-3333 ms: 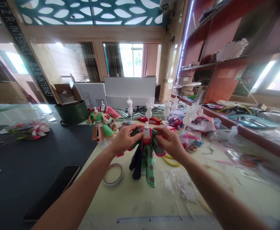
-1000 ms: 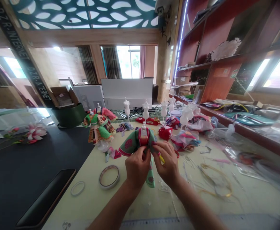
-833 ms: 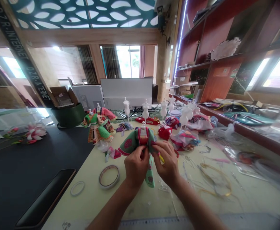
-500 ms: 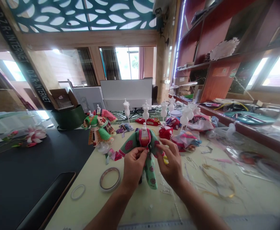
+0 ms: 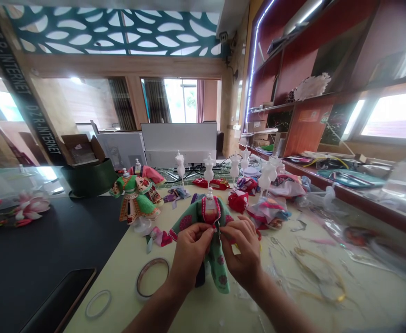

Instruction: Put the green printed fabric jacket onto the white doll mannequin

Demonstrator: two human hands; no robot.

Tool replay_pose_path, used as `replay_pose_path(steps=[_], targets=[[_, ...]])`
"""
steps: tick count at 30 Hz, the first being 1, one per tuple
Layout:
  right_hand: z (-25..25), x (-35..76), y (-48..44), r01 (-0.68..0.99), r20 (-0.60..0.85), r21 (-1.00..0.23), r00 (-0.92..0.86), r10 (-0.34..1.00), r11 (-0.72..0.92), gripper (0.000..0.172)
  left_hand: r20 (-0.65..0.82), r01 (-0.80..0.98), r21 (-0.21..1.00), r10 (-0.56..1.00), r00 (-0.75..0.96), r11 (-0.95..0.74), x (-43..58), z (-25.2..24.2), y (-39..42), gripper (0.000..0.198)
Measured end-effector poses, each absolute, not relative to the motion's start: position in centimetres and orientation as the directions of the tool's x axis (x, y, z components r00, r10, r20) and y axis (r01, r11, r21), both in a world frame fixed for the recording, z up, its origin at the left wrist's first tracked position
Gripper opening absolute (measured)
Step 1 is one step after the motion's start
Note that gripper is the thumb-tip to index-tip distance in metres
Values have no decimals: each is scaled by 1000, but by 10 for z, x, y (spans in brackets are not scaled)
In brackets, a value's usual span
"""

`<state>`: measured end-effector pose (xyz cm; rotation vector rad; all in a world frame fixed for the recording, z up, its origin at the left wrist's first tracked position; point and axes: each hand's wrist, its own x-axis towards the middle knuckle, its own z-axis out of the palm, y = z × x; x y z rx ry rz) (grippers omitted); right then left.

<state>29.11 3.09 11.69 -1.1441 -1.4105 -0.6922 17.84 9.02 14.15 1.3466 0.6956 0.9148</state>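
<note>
A small green doll robe (image 5: 219, 273) with dark pink flower patches and pink beaded trim hangs on a mini mannequin (image 5: 210, 196) in front of me. My left hand (image 5: 191, 252) pinches something small and pale pink at the robe's waist, between thumb and forefinger. Just across from it, my right hand (image 5: 242, 247) is closed, its thumb and fingertips pinching the robe's front edge. The fingers cover most of the waist, so the exact bit of cloth or ribbon in them is hard to make out. The robe's left sleeve spreads out beside my left hand.
Dressed mini mannequins (image 5: 135, 199) stand at left, near a tape roll (image 5: 138, 282) and a thin ring (image 5: 98, 304). White bare mannequins (image 5: 209, 166) line the back before a monitor (image 5: 178, 143). Fabric pieces (image 5: 267, 210) and a gold wire loop (image 5: 340, 296) lie at right.
My right hand has moved left from the robe's sleeve to the waist, and its fingers have closed there beside my left hand. The left hand keeps its pinch. The view has tilted up slightly.
</note>
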Motion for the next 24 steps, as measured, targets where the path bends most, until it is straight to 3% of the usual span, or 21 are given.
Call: replay_pose_path(steps=[24], targets=[[104,288,28,894,925,-300,186,331,335,13,68,-100,995,850,522,-18,178,134,86,26]])
